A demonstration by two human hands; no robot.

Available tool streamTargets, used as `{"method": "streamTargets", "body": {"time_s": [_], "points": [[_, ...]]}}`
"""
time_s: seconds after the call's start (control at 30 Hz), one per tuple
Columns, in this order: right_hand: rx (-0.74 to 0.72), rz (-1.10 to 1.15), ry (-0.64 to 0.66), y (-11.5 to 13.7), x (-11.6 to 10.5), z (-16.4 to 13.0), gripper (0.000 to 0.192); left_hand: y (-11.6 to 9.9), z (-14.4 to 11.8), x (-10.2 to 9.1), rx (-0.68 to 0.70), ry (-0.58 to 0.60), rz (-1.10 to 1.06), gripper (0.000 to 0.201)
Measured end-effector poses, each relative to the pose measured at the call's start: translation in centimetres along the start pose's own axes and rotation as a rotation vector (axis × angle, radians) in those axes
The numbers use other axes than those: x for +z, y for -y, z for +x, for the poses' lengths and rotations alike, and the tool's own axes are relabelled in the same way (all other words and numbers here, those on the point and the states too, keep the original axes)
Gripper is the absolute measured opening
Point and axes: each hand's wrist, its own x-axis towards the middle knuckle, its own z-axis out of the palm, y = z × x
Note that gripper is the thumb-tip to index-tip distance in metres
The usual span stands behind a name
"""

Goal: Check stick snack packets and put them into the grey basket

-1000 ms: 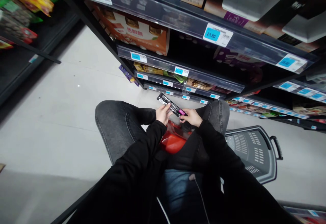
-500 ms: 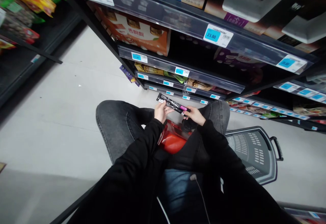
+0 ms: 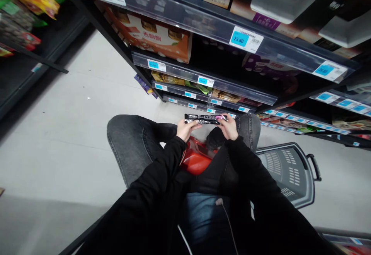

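Between my knees, a slim black stick packet (image 3: 205,119) with white print and a pink patch lies roughly level across both hands. My left hand (image 3: 186,129) is closed on its left end, the thumb along the lower edge. My right hand (image 3: 228,127) pinches the right end near the pink patch. The packet looks sealed, though the print is too small to read. Below my hands, a shiny red bag (image 3: 197,161) sits between my thighs, partly covered by my sleeves and legs.
Ahead rises a dark shelf with price tags (image 3: 246,39), an orange carton (image 3: 150,34) and several packets low down. A grey perforated basket (image 3: 290,173) stands on the floor at my right. Another shelf with bagged goods (image 3: 26,7) is at far left.
The packet has turned from a slant, right end lower, to nearly level. My right hand has moved slightly right and up with its end; both hands keep their hold.
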Motion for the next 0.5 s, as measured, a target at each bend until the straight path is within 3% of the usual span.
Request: {"method": "streamTargets", "body": {"time_s": [0.33,0.5], "points": [[-0.093,0.109,-0.075,0.5,-0.2,0.3,0.034,1.5,-0.6,0.5,-0.074,0.162,0.363,0.032],[-0.097,-0.12,-0.081,-0.4,-0.2,0.4,0.034,1.8,-0.8,0.4,-0.134,0.377,0.616,0.029]]}}
